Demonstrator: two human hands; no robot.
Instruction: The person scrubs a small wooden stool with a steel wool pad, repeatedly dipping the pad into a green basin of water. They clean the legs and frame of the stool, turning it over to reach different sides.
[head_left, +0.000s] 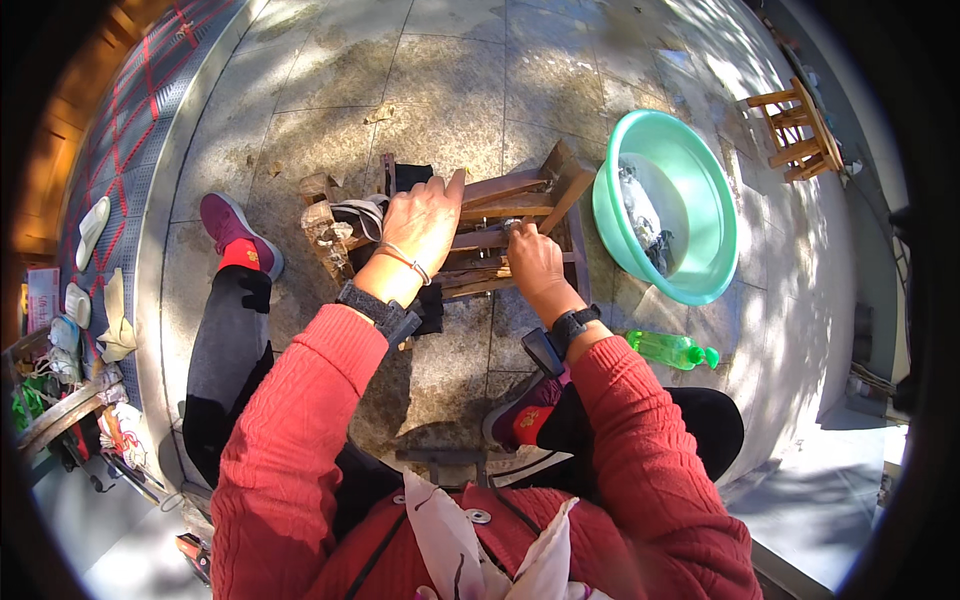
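Before me a worn wooden stool (517, 204) lies on its side on the paving, its slats and legs showing. My left hand (424, 221) rests over its left part, palm down, the index finger reaching forward; what lies under the palm is hidden. Beside that hand are a pale looped strap (367, 214) and black cloth (412, 177), which shows again below the stool. My right hand (534, 255) is curled at the middle slats, with a small greyish thing (511, 223) at its fingertips, too small to name.
A mint-green plastic basin (724, 225) with wet cloth in it stands right of the stool. A green bottle (666, 349) lies below it. Farther right is another wooden stool (802, 135). My shoe (229, 221) is to the left, near a raised step with slippers (91, 232).
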